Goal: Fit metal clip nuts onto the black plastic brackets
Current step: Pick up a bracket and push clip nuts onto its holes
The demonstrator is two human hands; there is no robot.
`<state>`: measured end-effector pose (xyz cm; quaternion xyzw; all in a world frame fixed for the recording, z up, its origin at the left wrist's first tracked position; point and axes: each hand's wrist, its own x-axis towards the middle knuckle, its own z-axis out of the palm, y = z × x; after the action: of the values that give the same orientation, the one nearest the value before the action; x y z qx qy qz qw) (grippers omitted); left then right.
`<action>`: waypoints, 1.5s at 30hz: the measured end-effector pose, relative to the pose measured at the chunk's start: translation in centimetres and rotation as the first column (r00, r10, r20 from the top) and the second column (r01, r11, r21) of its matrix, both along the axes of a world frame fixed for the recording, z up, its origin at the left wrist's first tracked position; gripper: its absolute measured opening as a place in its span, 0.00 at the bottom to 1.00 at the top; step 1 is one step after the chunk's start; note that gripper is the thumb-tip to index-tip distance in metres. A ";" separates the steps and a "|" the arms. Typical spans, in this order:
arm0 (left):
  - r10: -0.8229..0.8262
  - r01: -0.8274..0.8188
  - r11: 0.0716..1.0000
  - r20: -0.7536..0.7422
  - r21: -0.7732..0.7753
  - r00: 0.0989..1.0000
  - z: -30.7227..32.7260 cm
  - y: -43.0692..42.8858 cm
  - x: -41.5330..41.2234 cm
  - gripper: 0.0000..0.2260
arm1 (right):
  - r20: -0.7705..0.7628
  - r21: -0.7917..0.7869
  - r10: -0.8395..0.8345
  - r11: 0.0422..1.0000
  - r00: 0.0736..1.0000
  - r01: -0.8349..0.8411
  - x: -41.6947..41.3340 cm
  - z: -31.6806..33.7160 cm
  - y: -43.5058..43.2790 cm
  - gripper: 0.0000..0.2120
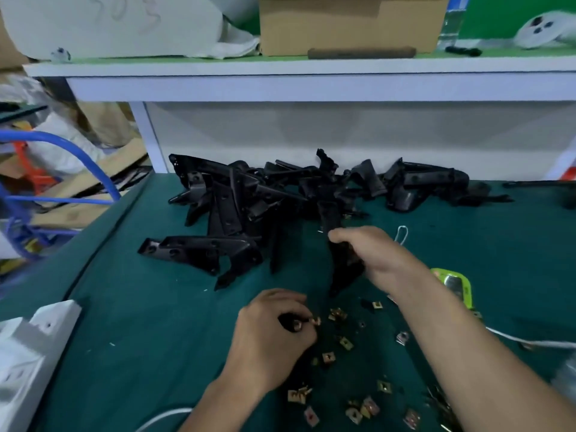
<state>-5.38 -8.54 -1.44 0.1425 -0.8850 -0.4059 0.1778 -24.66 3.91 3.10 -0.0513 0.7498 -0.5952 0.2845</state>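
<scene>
The left hand point(271, 333) has its fingers curled tight, the tips pinching a brass-coloured clip nut point(315, 321) just above the green mat point(156, 322). Something dark sits inside the curl, too shadowed to name. The right hand point(371, 254) is closed round a black bracket point(344, 266) — fingers wrapped about its middle, the bracket steeply tilted, its pointed lower end near the mat and its upper end reaching toward the pile. The two hands are near each other but apart; nut and bracket do not touch.

Between and below the wrists lie the loose clip nuts point(346, 342), scattered singly and in small clusters down to the bottom edge of the view. Beyond the right hand the pile of brackets point(237, 207) lies tangled against the white back panel point(311, 135) under a shelf point(280, 68).

Open mat stretches left of the left hand, as far as the mat's dark edge strip and a white power strip point(28, 363) at the near-left corner. Right of the right forearm sits a green-cased object point(452, 285), partly covered by the arm, and a white cord point(530, 342) runs off the right edge. A cardboard box point(349, 23) on the shelf is cut off at the top. The far-right brackets blur into one dark mass — their number cannot be told.
</scene>
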 end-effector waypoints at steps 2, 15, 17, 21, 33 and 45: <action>0.025 -0.025 1.000 0.021 -0.006 0.999 -0.1 0.0 0.0 0.06 | 0.057 -0.217 -0.026 0.975 0.998 0.038 1.7 -0.3 3.0 0.04; -0.014 0.023 0.994 0.088 -0.102 0.996 -0.4 0.6 0.4 0.11 | 0.202 -0.545 -0.176 0.797 0.963 0.260 7.0 -2.4 10.4 0.11; -0.017 0.026 0.996 0.098 -0.091 0.995 -0.4 0.5 0.5 0.09 | 0.162 -0.463 -0.286 0.823 0.944 0.329 7.1 -2.2 10.3 0.08; -0.060 0.066 0.997 0.122 -0.046 0.991 -0.6 0.5 0.3 0.07 | -0.037 -0.283 -0.338 0.906 0.940 0.315 7.3 -2.3 10.2 0.10; -0.194 0.220 0.939 0.123 -0.264 0.973 0.6 2.0 1.2 0.08 | -0.767 0.021 -0.259 0.905 0.588 0.426 7.3 -2.3 11.0 0.35; 0.120 -0.108 0.981 0.066 -0.162 0.991 1.0 2.2 1.3 0.10 | -0.649 0.730 0.561 0.649 0.515 0.213 11.8 -2.6 7.5 0.27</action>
<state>-4.09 -6.35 -0.40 0.1936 -0.9108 -0.3182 0.1781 -12.91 11.44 0.55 -0.2948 0.9489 -0.0998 -0.0523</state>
